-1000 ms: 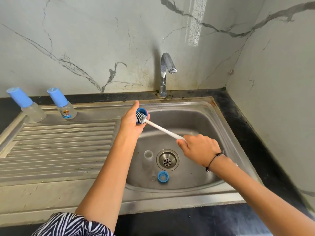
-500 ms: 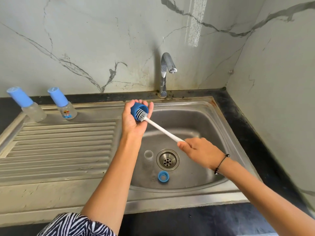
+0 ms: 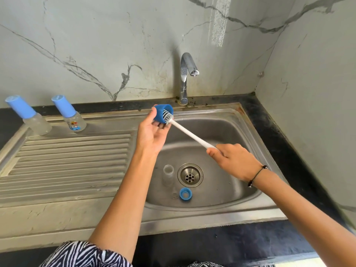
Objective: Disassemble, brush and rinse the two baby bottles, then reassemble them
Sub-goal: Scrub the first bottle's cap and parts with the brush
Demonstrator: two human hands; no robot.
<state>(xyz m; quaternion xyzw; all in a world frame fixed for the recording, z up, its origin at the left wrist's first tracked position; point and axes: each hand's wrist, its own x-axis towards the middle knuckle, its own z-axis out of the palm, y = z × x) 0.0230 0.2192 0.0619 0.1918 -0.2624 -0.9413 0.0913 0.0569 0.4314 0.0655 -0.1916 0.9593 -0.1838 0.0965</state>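
My left hand [image 3: 152, 133] holds a blue bottle cap [image 3: 160, 112] above the sink basin, its open mouth facing right. My right hand [image 3: 234, 160] grips the white handle of a bottle brush [image 3: 189, 134] whose bristle head sits inside the cap. On the basin floor a clear bottle body [image 3: 168, 174] stands left of the drain, with a blue screw ring [image 3: 185, 194] in front of it. Two capped baby bottles, one plain [image 3: 28, 116] and one with a printed label [image 3: 72, 117], stand at the back of the drainboard.
The steel sink [image 3: 248, 135] has a chrome tap [image 3: 185, 78] at the back with no water running and a drain [image 3: 190, 175] in the middle. A ribbed drainboard [image 3: 67, 162] lies left. Marble walls close the back and right; a dark counter [image 3: 289, 151] runs around.
My left hand has turned the blue cap so its open mouth shows more, and raised it slightly. The brush head stays in the cap while my right hand shifted a little.
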